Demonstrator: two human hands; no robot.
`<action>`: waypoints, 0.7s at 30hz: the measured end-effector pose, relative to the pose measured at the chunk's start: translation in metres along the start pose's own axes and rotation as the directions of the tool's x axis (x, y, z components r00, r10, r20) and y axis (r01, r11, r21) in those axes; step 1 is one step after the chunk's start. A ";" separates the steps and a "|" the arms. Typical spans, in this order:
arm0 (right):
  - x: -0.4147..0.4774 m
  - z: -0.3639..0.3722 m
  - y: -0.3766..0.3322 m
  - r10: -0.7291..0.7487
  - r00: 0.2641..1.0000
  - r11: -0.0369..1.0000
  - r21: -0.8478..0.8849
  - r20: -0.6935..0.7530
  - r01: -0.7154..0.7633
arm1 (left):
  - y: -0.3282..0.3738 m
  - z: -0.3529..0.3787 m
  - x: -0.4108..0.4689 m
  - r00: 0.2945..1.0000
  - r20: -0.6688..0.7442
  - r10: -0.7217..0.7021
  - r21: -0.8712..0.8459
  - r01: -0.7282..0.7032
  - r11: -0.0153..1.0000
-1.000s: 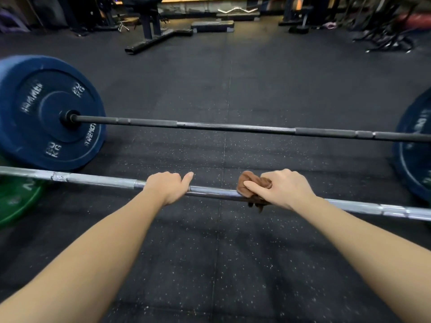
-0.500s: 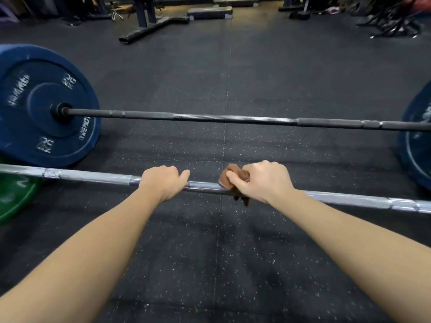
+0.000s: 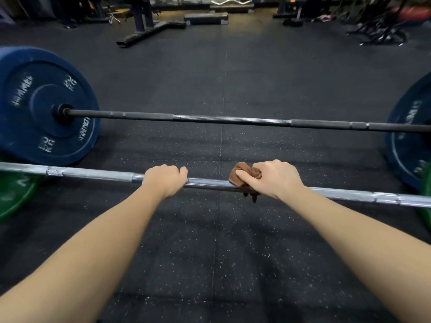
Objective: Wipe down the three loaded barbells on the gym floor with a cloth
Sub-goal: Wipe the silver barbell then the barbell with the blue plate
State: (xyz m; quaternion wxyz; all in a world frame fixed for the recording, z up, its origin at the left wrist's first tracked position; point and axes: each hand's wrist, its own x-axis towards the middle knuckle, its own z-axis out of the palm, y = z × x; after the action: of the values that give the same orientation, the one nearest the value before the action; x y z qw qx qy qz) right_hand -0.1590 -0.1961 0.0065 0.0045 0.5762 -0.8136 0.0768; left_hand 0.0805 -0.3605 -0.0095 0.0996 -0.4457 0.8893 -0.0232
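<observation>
Left hand (image 3: 166, 180): arm outstretched, grip clenched over silver barbell (image 3: 98, 174) lying on gym floor (image 3: 221, 252). Right hand (image 3: 274, 179): grip grasping brown cloth (image 3: 242, 177) against same bar (thumb pressing cloth). Black barbell (image 3: 233, 119) lies beyond.

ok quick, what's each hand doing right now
left hand: closed, gripping the silver barbell
right hand: closed, holding the brown cloth wrapped on the same bar
</observation>
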 end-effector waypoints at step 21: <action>0.002 0.002 -0.015 -0.024 1.000 1.000 0.009 0.016 0.024 | -0.002 0.007 0.004 0.999 0.020 0.037 0.144 -0.040 0.989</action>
State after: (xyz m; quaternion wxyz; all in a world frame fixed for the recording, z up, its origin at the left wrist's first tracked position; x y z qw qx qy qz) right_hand -0.1450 -0.2034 0.0070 -0.0039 0.5868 -0.8062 0.0758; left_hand 0.0812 -0.3646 -0.0164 0.1397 -0.4202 0.8929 -0.0820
